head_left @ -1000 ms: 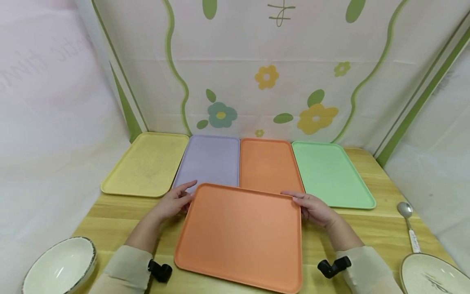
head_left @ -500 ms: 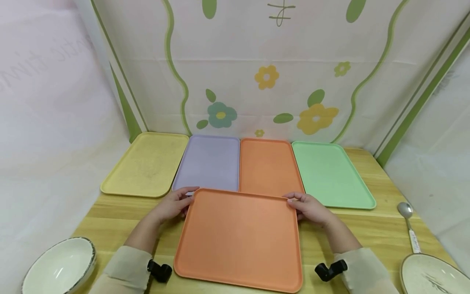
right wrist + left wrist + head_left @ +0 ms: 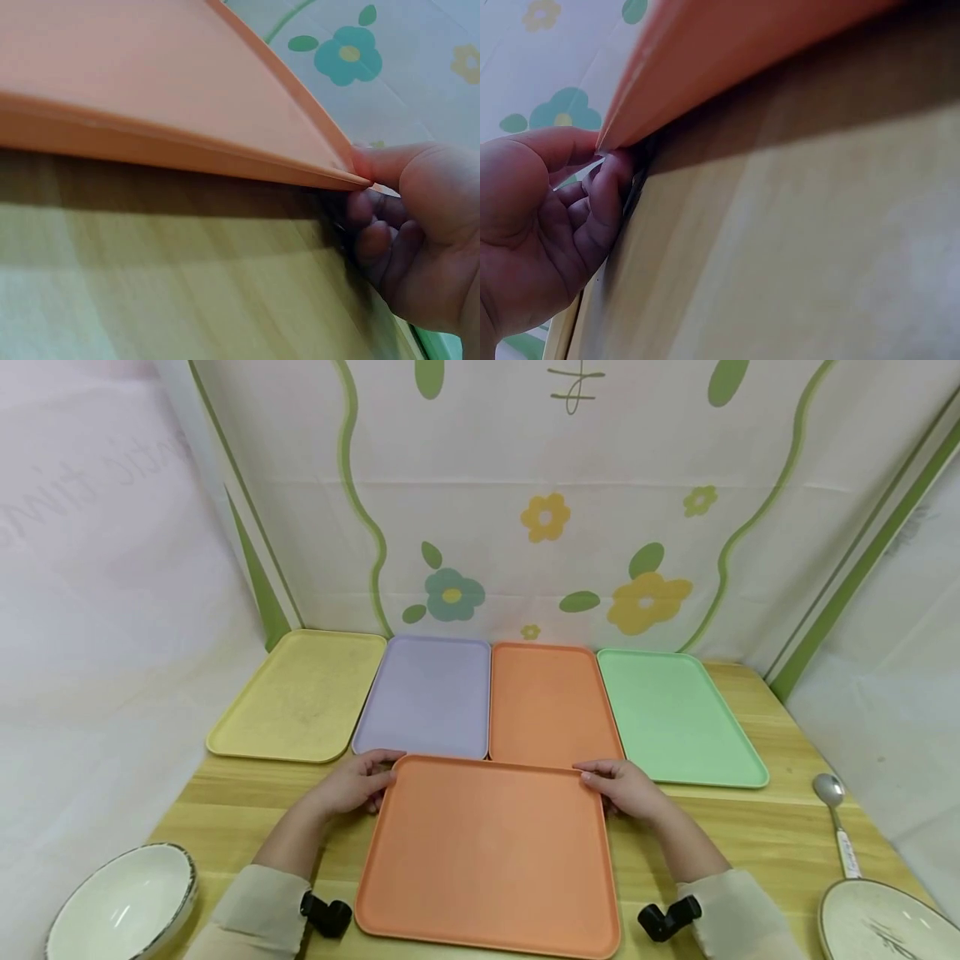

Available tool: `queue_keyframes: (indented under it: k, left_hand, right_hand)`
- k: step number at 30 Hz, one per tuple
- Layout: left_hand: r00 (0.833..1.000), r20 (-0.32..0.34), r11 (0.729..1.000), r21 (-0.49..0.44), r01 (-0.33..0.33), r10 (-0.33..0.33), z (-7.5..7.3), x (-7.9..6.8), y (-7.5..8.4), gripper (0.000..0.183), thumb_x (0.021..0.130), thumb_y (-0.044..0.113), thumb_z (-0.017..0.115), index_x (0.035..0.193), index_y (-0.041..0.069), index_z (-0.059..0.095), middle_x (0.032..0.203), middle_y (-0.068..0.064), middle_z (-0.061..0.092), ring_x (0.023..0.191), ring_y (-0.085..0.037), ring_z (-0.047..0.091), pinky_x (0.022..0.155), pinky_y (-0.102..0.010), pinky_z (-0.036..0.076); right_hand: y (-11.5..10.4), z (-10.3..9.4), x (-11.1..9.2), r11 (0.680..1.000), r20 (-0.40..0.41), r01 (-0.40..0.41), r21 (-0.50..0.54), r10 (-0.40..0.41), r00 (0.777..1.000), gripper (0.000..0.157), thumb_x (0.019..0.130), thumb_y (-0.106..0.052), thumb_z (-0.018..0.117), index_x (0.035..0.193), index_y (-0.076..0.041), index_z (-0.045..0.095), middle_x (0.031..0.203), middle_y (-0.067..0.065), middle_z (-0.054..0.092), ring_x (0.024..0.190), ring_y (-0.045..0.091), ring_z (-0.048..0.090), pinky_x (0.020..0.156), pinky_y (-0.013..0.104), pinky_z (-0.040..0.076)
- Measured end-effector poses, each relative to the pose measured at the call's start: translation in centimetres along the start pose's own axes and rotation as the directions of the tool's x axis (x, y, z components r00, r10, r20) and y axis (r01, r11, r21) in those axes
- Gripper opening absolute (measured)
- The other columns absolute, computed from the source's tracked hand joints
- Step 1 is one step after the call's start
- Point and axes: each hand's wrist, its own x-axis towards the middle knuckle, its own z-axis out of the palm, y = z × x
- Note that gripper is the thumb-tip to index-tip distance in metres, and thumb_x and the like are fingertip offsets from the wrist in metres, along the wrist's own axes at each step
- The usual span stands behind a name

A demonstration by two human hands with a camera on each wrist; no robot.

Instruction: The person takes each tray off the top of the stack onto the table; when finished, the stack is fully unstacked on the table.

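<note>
An orange tray point(image 3: 491, 856) lies in front of me, its long side facing me, with a shadow under its raised edge in both wrist views. My left hand point(image 3: 358, 783) pinches its far left corner, thumb on the rim and fingers curled beneath, as the left wrist view shows. At the far right corner my right hand point(image 3: 626, 789) pinches the rim, the thumb point(image 3: 386, 163) on top and the other fingers bent underneath. Just beyond the far edge lie a purple tray point(image 3: 426, 693) and a second orange tray point(image 3: 553, 702).
A yellow tray point(image 3: 300, 693) and a green tray point(image 3: 678, 714) complete the back row against the printed cloth point(image 3: 510, 460). A white bowl point(image 3: 123, 906) stands front left. On the right are a spoon point(image 3: 838, 822) and a plate point(image 3: 885, 922) on the wooden table point(image 3: 240, 797).
The front tray's far edge has come down toward me and straightened, showing more of the purple and orange trays behind. Both hands moved with it, the right one slightly inward.
</note>
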Motion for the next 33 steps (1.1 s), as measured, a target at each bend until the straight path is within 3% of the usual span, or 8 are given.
queue_keyframes:
  k: [5, 19, 33]
  left_hand:
    - [1.000, 0.000, 1.000, -0.009, 0.005, -0.005, -0.02, -0.12, 0.17, 0.046, 0.101, 0.010, 0.051, 0.143, -0.006, 0.042, 0.070, -0.004, 0.060, 0.056, -0.013, 0.055, 0.053, -0.028, 0.050]
    - [1.000, -0.004, 0.999, 0.034, 0.012, -0.012, -0.10, -0.04, -0.03, 0.049, 0.099, 0.010, 0.055, 0.143, -0.008, 0.043, 0.072, -0.006, 0.058, 0.058, -0.012, 0.056, 0.056, -0.029, 0.052]
    - [1.000, 0.013, 0.999, 0.039, -0.009, 0.008, -0.20, -0.08, 0.10, 0.048, 0.097, 0.008, 0.058, 0.141, -0.008, 0.045, 0.072, -0.007, 0.058, 0.058, -0.013, 0.056, 0.055, -0.029, 0.052]
  right_hand:
    - [-0.36, 0.28, 0.04, 0.999, -0.039, -0.028, -0.027, 0.027, 0.999, 0.044, 0.099, -0.024, 0.059, 0.136, 0.001, 0.056, 0.059, -0.002, 0.049, 0.050, 0.010, 0.045, 0.047, 0.027, 0.043]
    - [-0.17, 0.65, 0.15, 0.992, -0.138, -0.119, -0.032, 0.113, 0.984, 0.040, 0.093, -0.022, 0.068, 0.127, -0.002, 0.065, 0.077, 0.000, 0.063, 0.060, 0.012, 0.055, 0.059, 0.028, 0.052]
    - [0.07, 0.22, -0.03, 0.994, -0.131, -0.072, -0.078, 0.062, 0.990, 0.031, 0.092, -0.019, 0.069, 0.116, 0.002, 0.068, 0.074, 0.001, 0.064, 0.064, 0.014, 0.057, 0.060, 0.028, 0.052]
